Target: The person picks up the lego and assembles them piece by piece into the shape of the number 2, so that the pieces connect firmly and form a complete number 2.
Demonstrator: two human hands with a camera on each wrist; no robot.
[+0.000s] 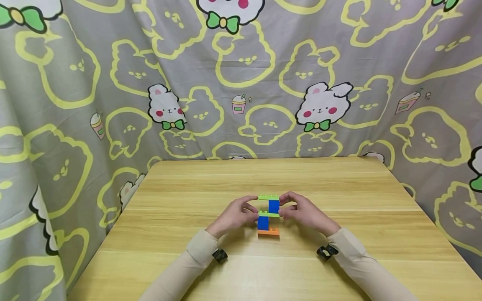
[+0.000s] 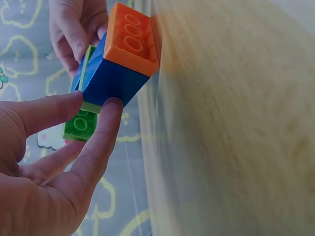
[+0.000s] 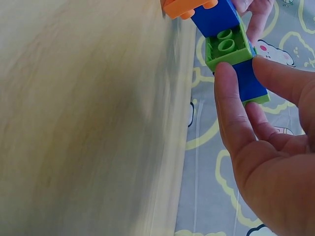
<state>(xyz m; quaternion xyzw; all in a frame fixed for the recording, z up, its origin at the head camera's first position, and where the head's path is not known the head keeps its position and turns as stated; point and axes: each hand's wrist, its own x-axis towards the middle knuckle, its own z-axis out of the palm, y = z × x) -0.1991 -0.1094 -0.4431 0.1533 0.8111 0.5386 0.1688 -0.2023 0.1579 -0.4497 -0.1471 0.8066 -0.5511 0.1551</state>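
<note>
Between my hands is a zigzag stack of building blocks. It has an orange plate (image 1: 268,233) at the bottom, a blue brick (image 1: 262,223) on its left end, and a green plate (image 1: 272,215) above that. Another blue brick (image 1: 274,206) stands at the right, under the top green plate (image 1: 268,197). My left hand (image 1: 237,214) grips the stack's left side by the fingertips. On the right side, my right hand (image 1: 304,212) pinches it around the middle green plate and upper blue brick. The left wrist view shows the orange plate's hollow underside, so the stack appears raised off the table.
The wooden table (image 1: 180,184) spreads out on all sides of the hands. A patterned grey curtain (image 1: 203,138) hangs behind it and along its sides. A black wrist camera (image 1: 220,256) sits at the left cuff and another (image 1: 326,252) at the right.
</note>
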